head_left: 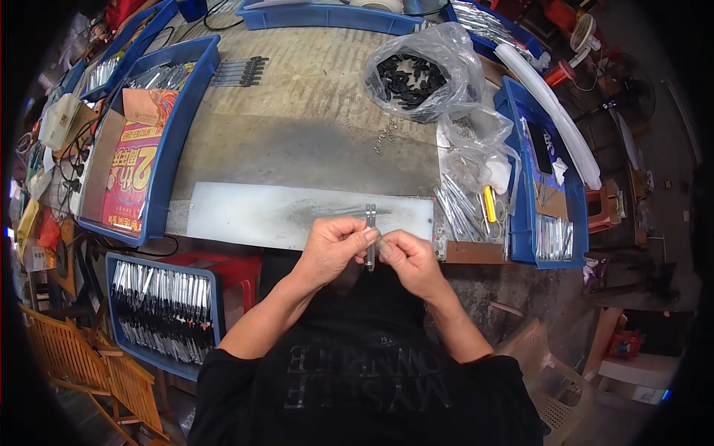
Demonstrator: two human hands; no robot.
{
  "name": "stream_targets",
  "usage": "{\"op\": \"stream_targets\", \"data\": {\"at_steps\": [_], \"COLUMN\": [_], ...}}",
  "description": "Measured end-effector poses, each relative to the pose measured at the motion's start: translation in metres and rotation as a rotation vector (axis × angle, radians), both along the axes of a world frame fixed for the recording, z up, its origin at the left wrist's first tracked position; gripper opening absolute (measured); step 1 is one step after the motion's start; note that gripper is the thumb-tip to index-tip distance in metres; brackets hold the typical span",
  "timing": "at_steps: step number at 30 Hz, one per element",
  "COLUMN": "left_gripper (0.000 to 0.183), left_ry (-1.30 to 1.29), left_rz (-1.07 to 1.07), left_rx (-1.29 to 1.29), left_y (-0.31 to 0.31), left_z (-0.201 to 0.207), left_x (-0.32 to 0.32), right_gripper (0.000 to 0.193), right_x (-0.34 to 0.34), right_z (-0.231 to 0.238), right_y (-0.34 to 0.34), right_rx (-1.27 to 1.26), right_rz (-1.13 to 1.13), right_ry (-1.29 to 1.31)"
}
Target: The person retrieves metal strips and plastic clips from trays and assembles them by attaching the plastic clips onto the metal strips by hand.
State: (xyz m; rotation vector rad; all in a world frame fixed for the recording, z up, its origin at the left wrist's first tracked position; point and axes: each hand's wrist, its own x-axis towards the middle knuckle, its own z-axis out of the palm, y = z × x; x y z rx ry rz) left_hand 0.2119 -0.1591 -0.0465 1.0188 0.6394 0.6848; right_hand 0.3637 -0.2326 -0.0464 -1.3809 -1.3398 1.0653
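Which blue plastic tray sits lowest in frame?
The rectangular blue plastic tray at lower left, packed with slim silver-and-black strips; the other blue trays all appear higher in the picture.

At nine o'clock you had a carton with red printing standing in a blue tray, with black cables tangled just beyond its outer side. Toward eight o'clock a red stool stood partly hidden below the edge of the surface, and farther out you had a slatted wooden chair. A beige plastic chair stood at your four o'clock. At three, a yellow-handled tool lay near a second blue tray. At two, a long white roll ran along that tray, and a pale fan stood well beyond.
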Motion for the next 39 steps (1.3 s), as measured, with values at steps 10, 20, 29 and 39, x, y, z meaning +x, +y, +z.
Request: {"op": "stream_targets", "data": {"at_steps": [10,20,29,39], "left_gripper": [0.014,0.011,0.011,0.008], "left_ry": [0.278,0.276,0.462,0.681], "left_rz": [-0.224,-0.339,0.179,0.336], "left_rx": [0.456,0.544,1.004,1.395], "left_y": [-0.005,0.005,-0.002,0.038], "left_z": [0.007,0.015,0.008,0.002], "left_x": [-0.012,-0.012,0.016,0.002], "right_gripper": [0.015,0.011,0.014,0.022], "right_x": [0.022,0.016,-0.010,0.023], "right_z": [0.031,0.025,0.005,0.018], "right_y": [0.016,0.017,0.026,0.091], "right_rx": [0.095,0.209,0.133,0.003], "right_rz": [0.178,0.134,-0.334,-0.068], "right_ry": [-0.199,-0.170,0.029,-0.132]}}
